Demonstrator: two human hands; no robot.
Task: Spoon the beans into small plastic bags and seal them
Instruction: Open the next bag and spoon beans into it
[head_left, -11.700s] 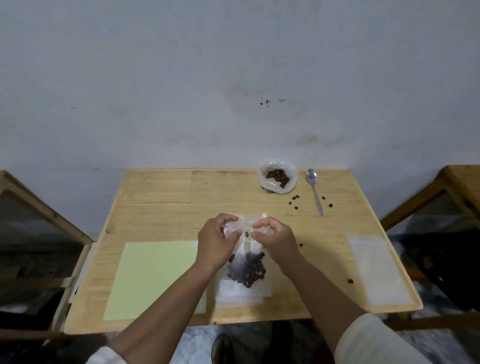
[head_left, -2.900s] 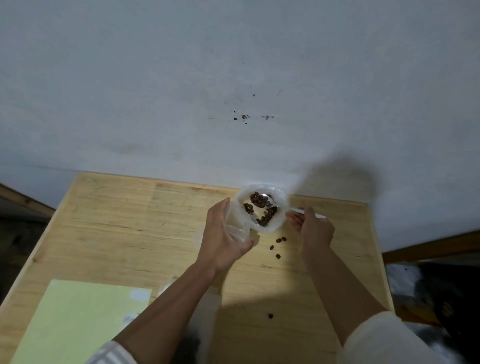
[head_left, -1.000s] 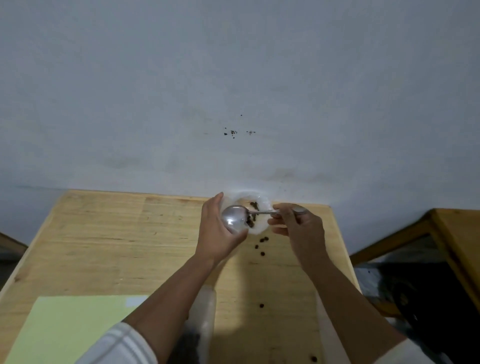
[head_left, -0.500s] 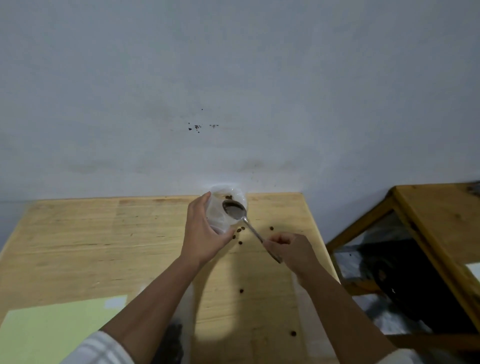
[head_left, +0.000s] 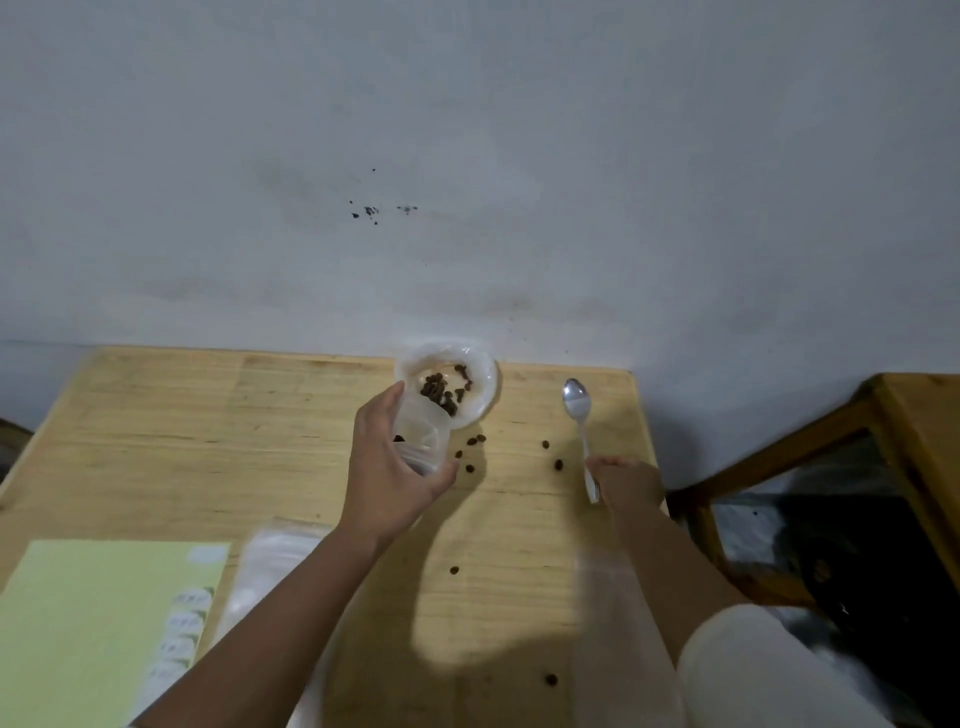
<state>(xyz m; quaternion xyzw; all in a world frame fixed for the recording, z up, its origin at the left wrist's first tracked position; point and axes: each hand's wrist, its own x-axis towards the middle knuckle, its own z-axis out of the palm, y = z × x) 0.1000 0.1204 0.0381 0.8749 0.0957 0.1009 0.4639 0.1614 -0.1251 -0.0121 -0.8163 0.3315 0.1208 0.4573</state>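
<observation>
At the near left of the wooden table (head_left: 171, 441) lies a pale green sheet (head_left: 98, 623), with a flat clear plastic bag (head_left: 270, 561) just beside it, partly hidden by the left forearm. The left hand (head_left: 389, 478) still curls its fingers and thumb round a small plastic bag (head_left: 423, 441), held upright with its mouth open next to the white bowl of beans (head_left: 452, 384) at the table's far edge (a bean or two shows dark inside the bag). Loose beans (head_left: 475, 441) lie scattered on the wood between the bowl and the right hand. Half a second ago the spoon (head_left: 579, 415) was raised, its bowl at the bag's mouth; it now lies flat on the table to the right of the bowl, bowl end toward the wall. The right hand (head_left: 626, 480) rests at the handle's near end, fingers curled at it, though whether they still pinch the handle I cannot tell.
</observation>
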